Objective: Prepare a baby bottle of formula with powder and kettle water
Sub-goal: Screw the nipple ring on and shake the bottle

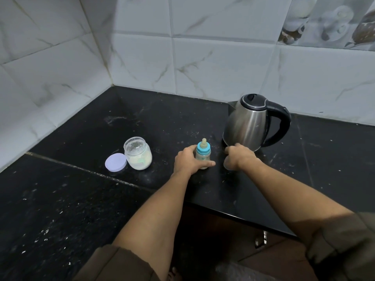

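One: Head view: where does the bottle (pixel 203 154) stand?
Two: Mid-counter (pixel 81 209), upright, teat on. The left hand (pixel 189 160) is wrapped round it, thumb across the front. The jar (pixel 138 154) sits open at its 9 o'clock, lid (pixel 115 162) just beside that, and the kettle (pixel 249 122) is at 1 o'clock.
One: And the right hand (pixel 239 157)?
Two: Curled on the counter at the bottle's 3 o'clock, just before the kettle's base, nothing visible in it.
One: Risks?
Two: Likely a spill. So small a bottle could tip if held loosely during uncapping, and a heavy kettle poured into a narrow neck may splash hot water on fingers.
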{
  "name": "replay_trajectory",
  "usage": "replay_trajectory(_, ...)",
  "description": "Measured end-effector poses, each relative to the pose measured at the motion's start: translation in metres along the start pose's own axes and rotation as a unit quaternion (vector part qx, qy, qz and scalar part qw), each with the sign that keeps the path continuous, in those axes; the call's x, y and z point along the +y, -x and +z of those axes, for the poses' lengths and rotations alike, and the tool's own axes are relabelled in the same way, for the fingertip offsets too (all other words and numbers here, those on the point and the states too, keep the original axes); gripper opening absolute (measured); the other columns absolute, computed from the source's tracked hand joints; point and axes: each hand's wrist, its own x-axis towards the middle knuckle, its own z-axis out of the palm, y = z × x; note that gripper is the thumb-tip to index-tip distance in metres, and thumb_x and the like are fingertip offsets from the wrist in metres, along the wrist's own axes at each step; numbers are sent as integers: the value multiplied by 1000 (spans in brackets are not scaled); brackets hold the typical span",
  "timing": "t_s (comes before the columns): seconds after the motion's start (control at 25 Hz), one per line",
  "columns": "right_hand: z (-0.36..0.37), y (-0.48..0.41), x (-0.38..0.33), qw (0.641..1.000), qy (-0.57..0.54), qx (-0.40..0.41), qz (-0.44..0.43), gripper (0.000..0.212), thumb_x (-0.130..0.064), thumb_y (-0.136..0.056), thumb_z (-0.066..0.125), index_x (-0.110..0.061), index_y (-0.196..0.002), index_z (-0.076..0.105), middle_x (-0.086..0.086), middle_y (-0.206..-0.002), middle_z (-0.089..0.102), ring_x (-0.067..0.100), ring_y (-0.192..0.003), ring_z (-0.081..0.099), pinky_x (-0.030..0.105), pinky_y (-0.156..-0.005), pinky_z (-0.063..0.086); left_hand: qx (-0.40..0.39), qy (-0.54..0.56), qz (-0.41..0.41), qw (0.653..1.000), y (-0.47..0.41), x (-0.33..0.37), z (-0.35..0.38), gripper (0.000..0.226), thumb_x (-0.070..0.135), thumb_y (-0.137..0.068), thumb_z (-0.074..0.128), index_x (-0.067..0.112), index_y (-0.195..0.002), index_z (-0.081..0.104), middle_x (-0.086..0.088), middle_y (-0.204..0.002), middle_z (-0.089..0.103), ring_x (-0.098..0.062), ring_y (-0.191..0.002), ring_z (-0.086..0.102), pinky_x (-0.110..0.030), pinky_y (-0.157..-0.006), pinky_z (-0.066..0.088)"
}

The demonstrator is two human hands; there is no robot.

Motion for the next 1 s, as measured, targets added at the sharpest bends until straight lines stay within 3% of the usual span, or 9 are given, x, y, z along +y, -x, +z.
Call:
replay_trajectory(0.12,6,1,3,1000,11,10,-25,38,-25,-95,49,-18,-129,64,11,-130,60,35,-118,61,40,-90,51,4,7,17,1000,1,-5,-4,105,63,-54,96,30,-146,57,7,-139,67,-17,-132,59,-44,-110,50)
replay_trajectory(0.24,-24,0,-1,997,22,48,-61,37,-28,-91,54,-18,-124,67,14,-123,68,38,-110,66,40,-87,54,9,25,30,999,0,-5,-11,103,58,-56,98,26,-146,59,8,-138,69,-12,-128,62,-39,-111,50)
replay_trajectory(0.4,-92,2,-17,977,-97,164,-97,46,-35,-85,64,-21,-129,67,12,-125,71,37,-115,65,39,-94,52,7,43,31,999,-3,3,-15,89,48,-60,99,25,-139,66,8,-130,73,-8,-120,67,-39,-108,54)
replay_trajectory(0.48,-113,6,-28,965,-137,182,-128,47,-38,-82,70,-23,-126,69,6,-122,72,31,-115,65,35,-91,51,0,39,27,999,-5,5,-15,78,43,-66,98,25,-136,68,7,-128,74,-10,-119,67,-43,-107,55)
replay_trajectory(0.68,-103,15,-52,969,-48,126,-206,48,-40,-81,70,-28,-127,71,1,-121,73,26,-112,66,37,-92,55,-2,18,22,1000,-7,6,-13,68,43,-69,96,25,-131,71,8,-118,77,-8,-112,70,-42,-104,56)
replay_trajectory(0.8,-91,15,-56,972,-10,97,-215,50,-40,-80,69,-29,-130,70,0,-124,72,25,-113,66,42,-92,57,-4,19,16,1000,-9,5,-14,58,45,-68,96,26,-118,75,11,-105,80,-7,-104,73,-42,-99,59)
replay_trajectory(1.0,-77,11,-56,976,21,62,-206,50,-36,-81,68,-29,-131,69,-1,-124,72,23,-110,66,42,-90,59,-3,23,20,1000,-5,5,-12,53,41,-72,94,26,-118,73,8,-105,80,-9,-104,74,-44,-99,58)
